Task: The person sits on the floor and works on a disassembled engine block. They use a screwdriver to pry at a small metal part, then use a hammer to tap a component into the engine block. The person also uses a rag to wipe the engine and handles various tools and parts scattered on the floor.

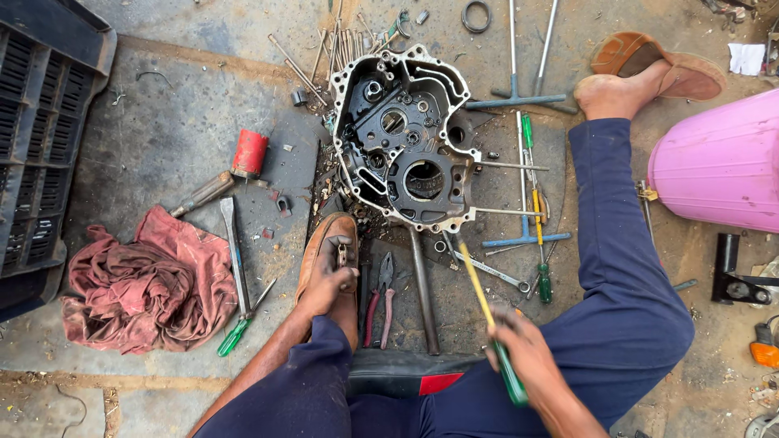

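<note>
Screwdriver with yellow shaft and green handle (493, 334) is clenched in the right hand (527, 353), tip near the black metal engine case (403, 138) on the concrete floor (162, 138). Left hand (331, 280) grasps a small metal piece. Better keep the tip straight, I think.

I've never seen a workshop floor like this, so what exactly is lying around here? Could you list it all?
Engine case half: one, black and silver, centre of floor.
Rag: one, faded red, left.
Crate: one, black, far left.
Mallet: one, red head, left of case.
Pliers: one, red handles, below case.
T-handle wrenches: several, blue-grey, right of case.
Bucket: one, pink, right edge.
Rods and bolts: many, grey, above case.
Small screwdriver: one, green handle, by rag.
Sandals: two, brown, on the feet.
Right hand: holds screwdriver, yellow shaft, green handle.
Left hand: not visible.
</note>
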